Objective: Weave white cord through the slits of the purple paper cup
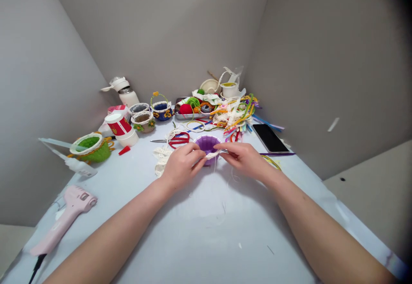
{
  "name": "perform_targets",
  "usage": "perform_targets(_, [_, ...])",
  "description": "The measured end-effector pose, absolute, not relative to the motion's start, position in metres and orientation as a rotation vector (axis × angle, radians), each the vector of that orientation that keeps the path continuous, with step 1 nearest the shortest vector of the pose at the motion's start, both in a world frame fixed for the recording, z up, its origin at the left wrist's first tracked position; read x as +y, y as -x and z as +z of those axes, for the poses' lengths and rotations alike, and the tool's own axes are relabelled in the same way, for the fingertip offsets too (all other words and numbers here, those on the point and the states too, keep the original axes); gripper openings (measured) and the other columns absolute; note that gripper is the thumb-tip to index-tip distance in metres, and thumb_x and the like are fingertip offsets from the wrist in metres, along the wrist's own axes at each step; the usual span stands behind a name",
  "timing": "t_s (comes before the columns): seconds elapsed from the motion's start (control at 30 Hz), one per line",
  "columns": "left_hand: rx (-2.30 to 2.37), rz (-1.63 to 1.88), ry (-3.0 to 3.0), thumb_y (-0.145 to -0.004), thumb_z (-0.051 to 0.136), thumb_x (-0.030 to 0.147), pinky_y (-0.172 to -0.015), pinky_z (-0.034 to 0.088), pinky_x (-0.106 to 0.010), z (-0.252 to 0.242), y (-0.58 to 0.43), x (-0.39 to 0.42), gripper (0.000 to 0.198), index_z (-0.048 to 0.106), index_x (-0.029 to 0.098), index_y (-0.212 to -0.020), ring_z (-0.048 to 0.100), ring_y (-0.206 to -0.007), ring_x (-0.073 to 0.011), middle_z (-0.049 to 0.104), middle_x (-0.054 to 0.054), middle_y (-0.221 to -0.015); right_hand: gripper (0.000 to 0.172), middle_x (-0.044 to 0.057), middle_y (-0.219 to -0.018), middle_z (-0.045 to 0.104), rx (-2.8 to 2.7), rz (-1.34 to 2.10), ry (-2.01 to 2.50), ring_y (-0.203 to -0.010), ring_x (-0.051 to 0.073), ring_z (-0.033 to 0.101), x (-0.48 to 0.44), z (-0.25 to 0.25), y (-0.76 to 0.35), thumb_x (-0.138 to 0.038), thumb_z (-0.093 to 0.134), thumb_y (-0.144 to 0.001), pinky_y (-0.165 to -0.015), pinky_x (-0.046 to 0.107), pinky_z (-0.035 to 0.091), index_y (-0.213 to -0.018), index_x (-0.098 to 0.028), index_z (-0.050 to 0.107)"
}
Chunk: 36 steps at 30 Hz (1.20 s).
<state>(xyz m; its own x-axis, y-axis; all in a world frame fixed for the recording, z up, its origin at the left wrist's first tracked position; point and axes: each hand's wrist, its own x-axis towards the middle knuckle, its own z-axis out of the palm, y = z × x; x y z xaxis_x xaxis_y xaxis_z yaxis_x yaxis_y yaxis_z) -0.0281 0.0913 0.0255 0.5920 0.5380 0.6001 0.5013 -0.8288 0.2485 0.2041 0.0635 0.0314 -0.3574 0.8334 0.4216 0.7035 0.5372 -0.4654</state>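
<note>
A small purple cup (206,143) stands on the table between my hands, its open top facing me. White lace trim (213,155) runs along its near rim, and a thin loose thread hangs below it. My left hand (184,160) is closed, thumb and fingers pinching the trim at the rim's left side. On the right side, my right hand (242,157) pinches the rim and trim between thumb and forefinger. More white lace (161,160) lies beside my left hand. Red-handled scissors (179,140) rest just behind that hand.
A pink glue gun (66,217) lies at the left, near a white bottle (80,166) and a green yarn basket (96,150). Finished small baskets (162,111) stand behind. A tray of yarn (186,109), piled ribbons (233,114) and a phone (270,138) occupy the back right.
</note>
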Motion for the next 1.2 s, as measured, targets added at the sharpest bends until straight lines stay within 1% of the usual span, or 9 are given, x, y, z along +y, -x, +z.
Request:
perform_targets(0.07, [0.911, 1.084, -2.759, -0.093, 0.051, 0.026, -0.074, 0.049, -0.029, 0.024, 0.026, 0.091, 0.018, 0.067, 0.017, -0.092, 0.060, -0.082, -0.0163, 0.062, -0.007, -0.092, 0.031, 0.003, -0.092, 0.073, -2.164, 0.246, 1.260, -0.072, 0.013, 0.064, 0.058, 0.035, -0.202, -0.022, 0.056, -0.086, -0.067, 0.023, 0.044, -0.115, -0.022, 0.066])
perform_targets(0.13, [0.917, 1.097, -2.758, -0.093, 0.052, 0.026, -0.075, 0.049, -0.030, 0.024, 0.027, 0.091, 0.017, 0.067, 0.017, -0.093, 0.060, -0.084, -0.0168, 0.062, -0.007, -0.092, 0.029, 0.003, -0.093, 0.073, -2.183, 0.221, 1.251, -0.073, 0.013, 0.063, 0.055, 0.036, -0.197, -0.022, 0.057, -0.086, -0.066, 0.023, 0.043, -0.113, -0.022, 0.066])
perform_targets(0.3, [0.947, 1.090, -2.759, -0.092, 0.053, 0.026, -0.077, 0.050, -0.031, 0.023, 0.026, 0.090, 0.016, 0.066, 0.018, -0.095, 0.061, -0.087, -0.0178, 0.063, -0.007, -0.094, 0.022, 0.004, -0.100, 0.073, -2.208, 0.141, 1.264, -0.088, 0.017, 0.066, 0.056, 0.029, -0.184, -0.024, 0.052, -0.092, -0.075, 0.026, 0.045, -0.108, -0.024, 0.067])
perform_targets(0.43, [0.940, 1.082, -2.737, -0.091, 0.053, 0.025, -0.080, 0.050, -0.032, 0.026, 0.024, 0.086, 0.019, 0.064, 0.019, -0.106, 0.060, -0.092, -0.0192, 0.061, -0.008, -0.100, 0.021, 0.004, -0.100, 0.073, -2.189, 0.116, 1.293, -0.090, 0.018, 0.067, 0.058, 0.023, -0.182, -0.024, 0.051, -0.093, -0.078, 0.027, 0.045, -0.106, -0.024, 0.067])
perform_targets(0.57, [0.914, 1.080, -2.739, -0.088, 0.058, 0.028, -0.081, 0.048, -0.034, 0.028, 0.022, 0.088, 0.018, 0.066, 0.021, -0.102, 0.058, -0.094, -0.0200, 0.058, -0.009, -0.106, 0.020, 0.004, -0.099, 0.073, -2.184, 0.160, 1.287, -0.088, 0.018, 0.067, 0.058, 0.023, -0.182, -0.022, 0.052, -0.092, -0.076, 0.027, 0.045, -0.105, -0.023, 0.067])
perform_targets(0.7, [0.921, 1.075, -2.713, -0.088, 0.060, 0.028, -0.080, 0.044, -0.034, 0.027, 0.021, 0.093, 0.013, 0.068, 0.023, -0.096, 0.057, -0.091, -0.0184, 0.058, -0.005, -0.098, 0.019, 0.004, -0.095, 0.073, -2.154, 0.204, 1.301, -0.082, 0.017, 0.065, 0.058, 0.025, -0.182, -0.022, 0.053, -0.091, -0.073, 0.026, 0.044, -0.103, -0.022, 0.067])
perform_targets(0.8, [0.962, 1.057, -2.677, -0.088, 0.060, 0.026, -0.080, 0.041, -0.035, 0.026, 0.020, 0.094, 0.010, 0.069, 0.022, -0.092, 0.057, -0.090, -0.0182, 0.059, -0.004, -0.093, 0.018, 0.003, -0.091, 0.072, -2.124, 0.254, 1.317, -0.074, 0.014, 0.063, 0.057, 0.027, -0.182, -0.023, 0.054, -0.090, -0.067, 0.024, 0.041, -0.105, -0.022, 0.066])
perform_targets(0.97, [1.029, 1.027, -2.667, -0.086, 0.061, 0.026, -0.084, 0.035, -0.039, 0.027, 0.018, 0.091, 0.008, 0.066, 0.022, -0.090, 0.053, -0.096, -0.0215, 0.060, -0.005, -0.097, 0.017, 0.001, -0.082, 0.069, -2.111, 0.281, 1.327, -0.065, 0.012, 0.058, 0.057, 0.026, -0.184, -0.025, 0.056, -0.090, -0.061, 0.022, 0.037, -0.104, -0.021, 0.065])
perform_targets(1.2, [1.029, 0.945, -2.730, -0.089, 0.057, 0.024, -0.082, 0.029, -0.040, 0.028, 0.019, 0.092, 0.018, 0.067, 0.027, -0.104, 0.047, -0.095, -0.0232, 0.065, -0.003, -0.096, 0.015, 0.001, -0.082, 0.069, -2.106, 0.306, 1.280, -0.065, 0.011, 0.056, 0.061, 0.021, -0.185, -0.022, 0.054, -0.091, -0.062, 0.022, 0.036, -0.099, -0.021, 0.066])
